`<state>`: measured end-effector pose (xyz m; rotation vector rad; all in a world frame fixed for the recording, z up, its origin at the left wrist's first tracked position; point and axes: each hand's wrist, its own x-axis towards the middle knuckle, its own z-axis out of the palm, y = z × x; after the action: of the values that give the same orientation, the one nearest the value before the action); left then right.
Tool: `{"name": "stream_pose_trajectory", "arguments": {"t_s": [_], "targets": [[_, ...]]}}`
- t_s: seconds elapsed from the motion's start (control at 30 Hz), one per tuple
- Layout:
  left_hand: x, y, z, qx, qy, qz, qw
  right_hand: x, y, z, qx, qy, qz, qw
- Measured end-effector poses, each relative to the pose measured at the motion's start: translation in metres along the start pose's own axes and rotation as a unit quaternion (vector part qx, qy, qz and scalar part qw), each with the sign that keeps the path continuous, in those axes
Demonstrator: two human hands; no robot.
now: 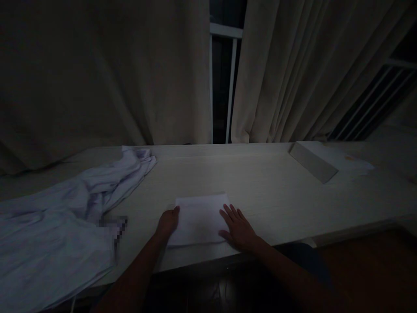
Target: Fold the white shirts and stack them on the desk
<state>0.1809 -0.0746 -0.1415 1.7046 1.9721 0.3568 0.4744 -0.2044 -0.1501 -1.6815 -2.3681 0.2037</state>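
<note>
A flat white rectangle point(200, 221) lies on the pale table near its front edge, in front of me. It looks like a sheet or a thin stack of paper, though the dim light hides whether it is paper or cloth. My left hand point(168, 221) is closed at its left edge, thumb on top and the other fingers mostly out of sight. On the right edge, my right hand point(239, 228) rests flat with its fingers spread, pressing on the white surface.
Crumpled white clothing point(55, 230) covers the left side of the table point(260, 187). At the back right stands a grey-sided box or folder point(312, 161) with white sheets point(345, 157) beside it. Long curtains point(176, 74) hang behind, parted at a dark window point(223, 82).
</note>
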Motion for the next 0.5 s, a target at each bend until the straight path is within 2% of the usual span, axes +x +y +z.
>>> {"name": "stream_pose_trajectory", "arguments": {"t_s": [0.13, 0.2, 0.27, 0.33, 0.4, 0.5], "targets": [[-0.012, 0.003, -0.009, 0.017, 0.001, -0.008, 1.000, -0.002, -0.003, -0.003, 0.018, 0.004, 0.003, 1.000], [-0.025, 0.009, -0.013, 0.032, 0.050, -0.004, 0.998, 0.003, -0.006, -0.007, 0.024, 0.016, 0.008, 1.000], [-0.038, 0.019, -0.012, 0.060, 0.131, 0.069, 0.987, 0.016, -0.012, -0.012, 0.022, 0.048, 0.031, 0.998], [-0.046, 0.030, -0.004, 0.107, 0.177, 0.193, 0.959, 0.037, -0.019, -0.015, 0.017, 0.079, 0.065, 0.995], [-0.048, 0.036, 0.008, 0.159, 0.164, 0.272, 0.935, 0.060, -0.026, -0.015, 0.015, 0.082, 0.089, 0.993], [-0.041, 0.031, 0.027, 0.210, 0.140, 0.266, 0.930, 0.088, -0.028, -0.005, 0.015, 0.047, 0.111, 0.993]]}}
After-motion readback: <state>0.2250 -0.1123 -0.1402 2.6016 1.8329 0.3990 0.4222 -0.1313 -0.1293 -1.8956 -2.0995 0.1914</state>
